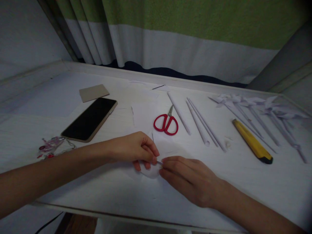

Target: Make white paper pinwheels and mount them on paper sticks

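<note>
In the head view, the left hand [136, 148] and right hand [191, 182] pinch white paper [151, 172] at near middle, nearer than the red scissors [165, 127], where light, even fingertip pressure should best prevent creasing.

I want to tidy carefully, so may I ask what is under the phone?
The phone rests on the white tabletop. A beige card lies at its far end; whether it reaches beneath is unclear. Anything the phone fully covers cannot be seen.
</note>
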Demonstrator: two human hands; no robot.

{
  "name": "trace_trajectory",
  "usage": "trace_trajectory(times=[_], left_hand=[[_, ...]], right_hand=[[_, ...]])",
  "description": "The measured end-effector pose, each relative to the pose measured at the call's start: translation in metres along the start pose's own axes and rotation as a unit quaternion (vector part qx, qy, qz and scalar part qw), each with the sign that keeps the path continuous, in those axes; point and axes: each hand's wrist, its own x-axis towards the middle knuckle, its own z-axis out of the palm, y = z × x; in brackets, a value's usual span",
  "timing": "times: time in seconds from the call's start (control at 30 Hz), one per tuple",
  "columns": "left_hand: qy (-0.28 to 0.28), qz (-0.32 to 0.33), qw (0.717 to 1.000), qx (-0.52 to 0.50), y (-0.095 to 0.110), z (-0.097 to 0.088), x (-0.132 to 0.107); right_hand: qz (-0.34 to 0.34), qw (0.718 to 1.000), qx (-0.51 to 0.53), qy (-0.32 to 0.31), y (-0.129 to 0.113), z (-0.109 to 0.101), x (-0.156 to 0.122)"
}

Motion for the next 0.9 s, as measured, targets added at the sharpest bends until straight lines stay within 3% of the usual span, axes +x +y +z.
trace_trajectory(times=[0.27,0.37,0.73,0.9], left_hand=[[-0.001,0.024,0.999,0.035,0.004,-0.004,0.008],[0.010,0.031,0.999,0.033,0.005,-0.003,0.009],[0.023,0.030,0.999,0.017,-0.006,-0.002,0.002],[0.028,0.040,0.999,0.008,-0.011,0.000,-0.003]], right_hand=[[0.042,0.998,0.030,0.035,0.008,0.003,-0.004],[0.077,0.994,0.080,0.015,0.009,0.002,-0.003],[0.221,0.944,0.246,-0.006,0.004,0.005,0.005],[0.247,0.926,0.286,-0.011,0.002,0.008,0.007]])
